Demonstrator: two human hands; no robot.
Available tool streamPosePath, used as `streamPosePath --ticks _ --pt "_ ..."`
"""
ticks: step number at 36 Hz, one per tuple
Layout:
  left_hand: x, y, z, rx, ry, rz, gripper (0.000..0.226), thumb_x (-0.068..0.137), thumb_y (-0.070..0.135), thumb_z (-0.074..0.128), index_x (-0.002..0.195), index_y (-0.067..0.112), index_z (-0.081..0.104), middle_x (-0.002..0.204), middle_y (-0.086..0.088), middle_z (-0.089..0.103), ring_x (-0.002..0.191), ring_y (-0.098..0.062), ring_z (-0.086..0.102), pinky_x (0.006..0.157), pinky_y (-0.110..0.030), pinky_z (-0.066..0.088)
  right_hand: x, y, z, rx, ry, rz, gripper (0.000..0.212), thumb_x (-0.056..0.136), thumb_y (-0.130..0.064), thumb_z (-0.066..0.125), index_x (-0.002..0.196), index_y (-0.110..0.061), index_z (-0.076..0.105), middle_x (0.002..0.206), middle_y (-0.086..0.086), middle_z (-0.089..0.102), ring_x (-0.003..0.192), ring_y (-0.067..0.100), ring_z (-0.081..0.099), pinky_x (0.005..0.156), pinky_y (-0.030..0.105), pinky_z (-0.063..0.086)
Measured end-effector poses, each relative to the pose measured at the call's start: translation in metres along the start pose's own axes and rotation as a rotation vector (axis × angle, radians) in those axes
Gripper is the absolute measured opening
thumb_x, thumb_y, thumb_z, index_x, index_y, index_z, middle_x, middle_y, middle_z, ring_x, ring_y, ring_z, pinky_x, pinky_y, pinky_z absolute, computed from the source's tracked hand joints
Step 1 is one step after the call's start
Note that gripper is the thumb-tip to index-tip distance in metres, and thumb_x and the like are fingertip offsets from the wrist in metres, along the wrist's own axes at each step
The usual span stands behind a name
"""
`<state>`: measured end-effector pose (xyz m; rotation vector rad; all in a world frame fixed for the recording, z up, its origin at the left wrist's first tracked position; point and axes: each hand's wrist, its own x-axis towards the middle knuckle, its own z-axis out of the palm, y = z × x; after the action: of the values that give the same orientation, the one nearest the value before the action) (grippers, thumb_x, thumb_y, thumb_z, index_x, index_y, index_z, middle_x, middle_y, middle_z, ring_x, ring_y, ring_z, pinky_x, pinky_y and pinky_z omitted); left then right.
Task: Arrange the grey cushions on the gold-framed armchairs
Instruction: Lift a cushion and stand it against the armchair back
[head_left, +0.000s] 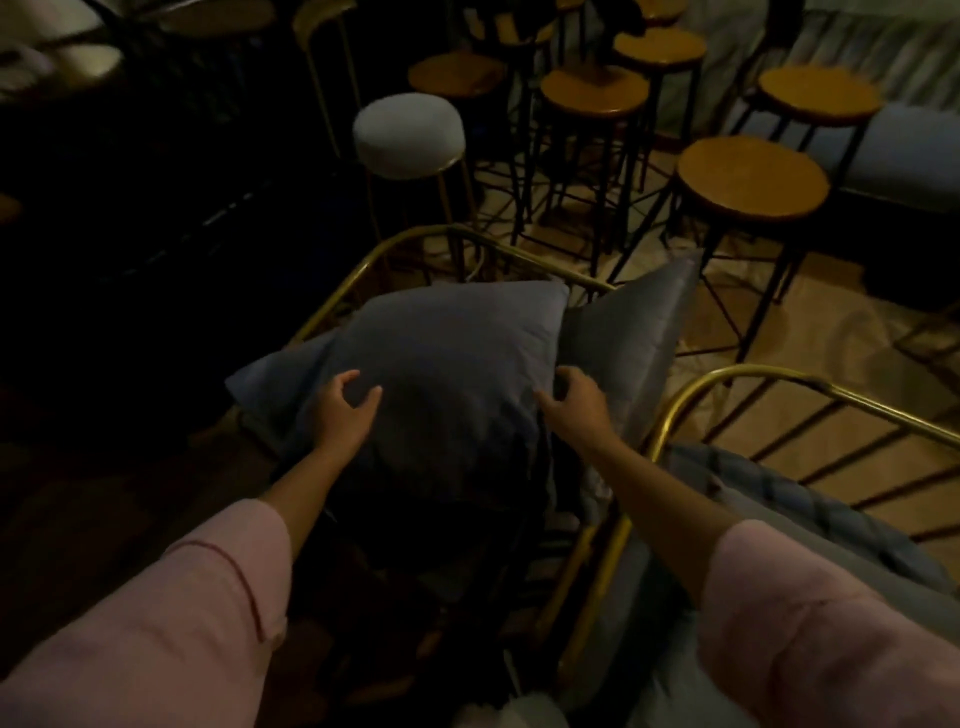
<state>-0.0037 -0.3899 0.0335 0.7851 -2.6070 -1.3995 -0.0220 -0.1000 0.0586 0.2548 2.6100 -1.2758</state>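
Head view, dim light. Large square dark-grey fabric cushion (447, 364) stood propped on the seat of the nearer gold-framed wire armchair (374, 260), leaning back toward its curved top rail. A second, lighter grey cushion (634, 332) stood on edge just beside it, to the right, touching or nearly so along the shared side.

Left hand (343, 410) lay on the big cushion's lower left face, fingers spread and curled, pressing rather than clamped. Right hand (576, 405) sat at the cushion's lower right edge, fingers bent loosely apart, right at the seam between the two cushions; could not tell whether it pinched fabric.

Second gold-framed armchair (779, 384) stood to the right, holding pale blue-grey padding (779, 499).

Key relation: cushion lay straight ahead of both hands, which bracketed its lower half left and right; both about equally near. Judged step: squaring the big cushion against the back rail. Wooden-topped round stools (748, 176) stood well beyond.
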Motion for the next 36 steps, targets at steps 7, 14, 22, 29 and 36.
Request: streamPosePath --ticks 7,14,22,29,36 --pt "0.062 -0.043 -0.038 0.088 -0.04 -0.175 0.063 0.081 0.033 0.075 0.132 0.004 0.05 0.134 -0.02 0.056 0.123 -0.038 0.053 0.105 -0.047 0.044 0.041 -0.015 0.043 0.127 0.03 0.302 0.079 0.087 -0.056 0.061 0.139 0.0 0.042 0.139 0.021 0.053 0.123 0.038 0.054 0.094 0.04 0.046" --pt "0.109 -0.084 -0.042 -0.068 -0.191 -0.466 0.089 0.076 0.06 0.068 0.14 0.003 0.043 0.143 -0.019 0.05 0.128 -0.039 0.05 0.109 -0.048 0.041 0.069 -0.021 0.059 0.174 0.034 0.473 0.1 0.077 -0.066 0.065 0.148 -0.007 0.026 0.146 0.02 0.045 0.126 0.039 0.052 0.1 0.048 0.046" --pt "0.106 -0.058 -0.053 -0.353 -0.3 -0.607 0.112 0.062 0.073 0.072 0.148 0.013 0.032 0.153 -0.011 0.038 0.136 -0.037 0.042 0.113 -0.047 0.035 0.071 -0.019 0.059 0.344 0.088 0.526 0.088 0.063 -0.053 0.084 0.13 -0.006 0.052 0.133 0.015 0.059 0.118 0.034 0.058 0.1 0.047 0.05" --pt "0.102 -0.027 -0.066 -0.436 -0.318 -0.49 0.123 0.044 0.08 0.073 0.145 0.019 0.037 0.149 -0.012 0.045 0.131 -0.038 0.047 0.108 -0.054 0.04 0.045 -0.03 0.048 0.35 0.241 0.342 0.074 0.073 -0.045 0.08 0.132 -0.008 0.052 0.131 0.014 0.061 0.117 0.032 0.06 0.101 0.05 0.05" --pt "0.095 -0.004 -0.077 -0.613 -0.255 -0.35 0.109 0.048 0.066 0.082 0.138 0.012 0.051 0.14 -0.006 0.056 0.124 -0.029 0.055 0.108 -0.039 0.04 0.014 -0.046 0.018 0.388 0.377 0.136 0.065 0.079 -0.044 0.075 0.131 -0.013 0.054 0.127 0.007 0.064 0.112 0.023 0.062 0.093 0.039 0.052"
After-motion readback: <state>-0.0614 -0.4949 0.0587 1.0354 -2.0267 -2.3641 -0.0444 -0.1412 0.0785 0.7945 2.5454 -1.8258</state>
